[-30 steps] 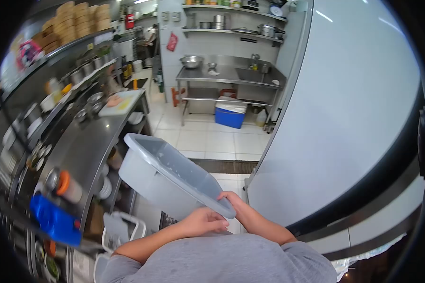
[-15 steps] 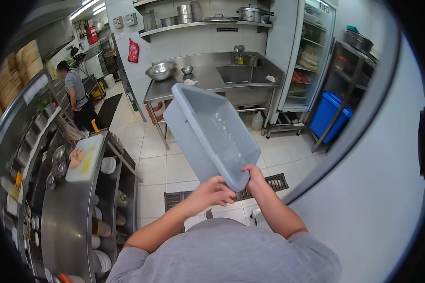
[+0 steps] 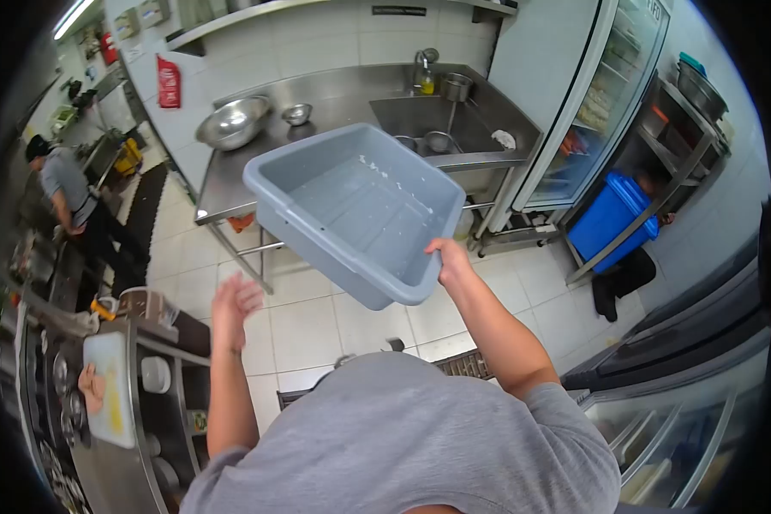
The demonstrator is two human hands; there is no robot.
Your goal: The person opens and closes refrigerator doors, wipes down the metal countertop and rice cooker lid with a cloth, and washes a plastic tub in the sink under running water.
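A grey plastic tub [image 3: 351,210] with white bits on its inner floor and side is held up in front of me, tilted. My right hand [image 3: 450,261] grips its near right corner, thumb over the rim. To the left of the tub, apart from it, my left hand [image 3: 236,301] is raised with its fingers spread and nothing in it. Behind the tub stands a steel counter [image 3: 270,154] with a sink [image 3: 480,120], a large metal bowl [image 3: 234,122] and a small metal bowl [image 3: 297,114].
A person [image 3: 73,201] stands at the far left. Another person's leg [image 3: 625,278] shows beside a blue bin [image 3: 612,218] at the right, near a glass-door fridge [image 3: 591,111]. A cutting board [image 3: 110,385] with raw meat [image 3: 92,387] lies at lower left.
My left hand has come away from the tub and moved left. The tub, still in my right hand, has turned flatter. The view has moved nearer the sink counter.
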